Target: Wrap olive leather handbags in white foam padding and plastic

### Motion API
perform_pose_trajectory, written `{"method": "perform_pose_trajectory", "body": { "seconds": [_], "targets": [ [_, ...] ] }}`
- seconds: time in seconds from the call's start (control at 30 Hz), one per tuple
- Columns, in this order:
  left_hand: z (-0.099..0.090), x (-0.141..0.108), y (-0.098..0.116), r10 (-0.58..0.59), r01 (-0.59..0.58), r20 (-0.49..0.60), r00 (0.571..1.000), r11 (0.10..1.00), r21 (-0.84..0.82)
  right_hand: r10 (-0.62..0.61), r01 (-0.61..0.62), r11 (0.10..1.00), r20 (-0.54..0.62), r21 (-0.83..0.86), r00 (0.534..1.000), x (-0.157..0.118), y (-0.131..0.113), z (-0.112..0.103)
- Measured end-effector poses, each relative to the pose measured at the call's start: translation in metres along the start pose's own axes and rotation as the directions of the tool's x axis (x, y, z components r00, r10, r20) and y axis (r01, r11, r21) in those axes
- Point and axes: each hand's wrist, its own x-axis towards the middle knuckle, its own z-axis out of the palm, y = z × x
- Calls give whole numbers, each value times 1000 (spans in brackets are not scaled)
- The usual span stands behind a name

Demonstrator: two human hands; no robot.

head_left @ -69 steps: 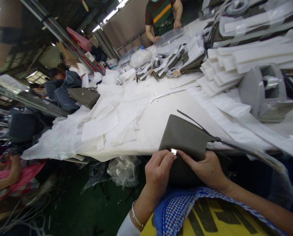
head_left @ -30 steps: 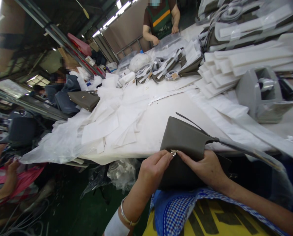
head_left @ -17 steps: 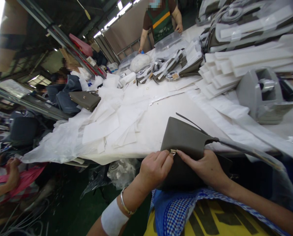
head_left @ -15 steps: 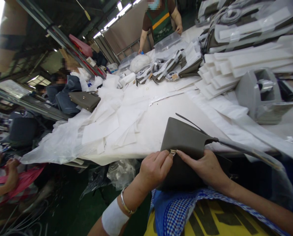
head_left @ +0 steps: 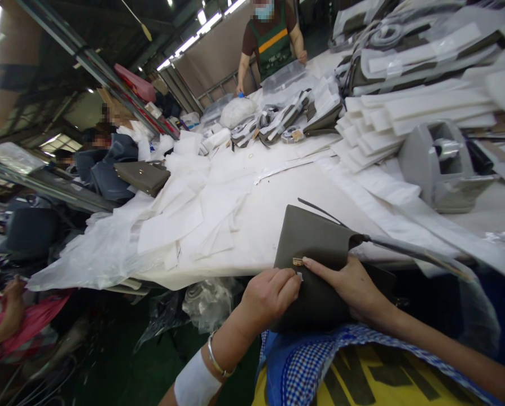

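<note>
- Presently, the white table [head_left: 273,225] is filling the middle of the view, with loose white sheets [head_left: 167,225] lying over its left part.
- The dark olive bag [head_left: 314,234] is overlapping the table's near edge, its lower part reaching towards the checked blue cloth [head_left: 305,366]; what is supporting it from below is not showing.
- The right hand [head_left: 358,282] is holding the bag by its right side, the thumb pressing on the front just beside the clasp; its other fingers are mostly hiding from view.
- The left hand [head_left: 269,296] is keeping its fingers bunched narrow; having just come away from the clasp, it is now sitting slightly below it.
- The gold-toned clasp [head_left: 297,261] is therefore showing uncovered, which is suggesting that the left fingers' work there is finishing or pausing.
- A tiny pale scrap [head_left: 300,276] is poking from the left fingertips, seemingly being pinched, possibly coming off the clasp; it is too small to identify.
</note>
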Motion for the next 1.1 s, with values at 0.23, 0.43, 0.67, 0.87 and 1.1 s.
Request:
{"method": "perform_pose_trajectory", "body": {
  "seconds": [0.23,0.43,0.67,0.87,1.1],
  "targets": [
    [-13,-14,-17,-694,559,-140,706,668,-490,246,-268,927,113,264,963,3,-11,-2],
    [-4,-86,-45,-965,758,-167,204,263,-596,129,-137,986,89,98,988,12,-18,-10],
    [39,-176,-38,-996,851,63,63,20,-525,-31,166,937,399,-308,916,42,-95,-5],
    [41,-179,-38,-996,847,-58,75,94,-524,212,444,748,812,-493,544,89,-199,33],
    [23,-104,-37,-858,732,-384,340,498,-465,63,795,60,797,-604,601,160,-208,59]
  ]
}}
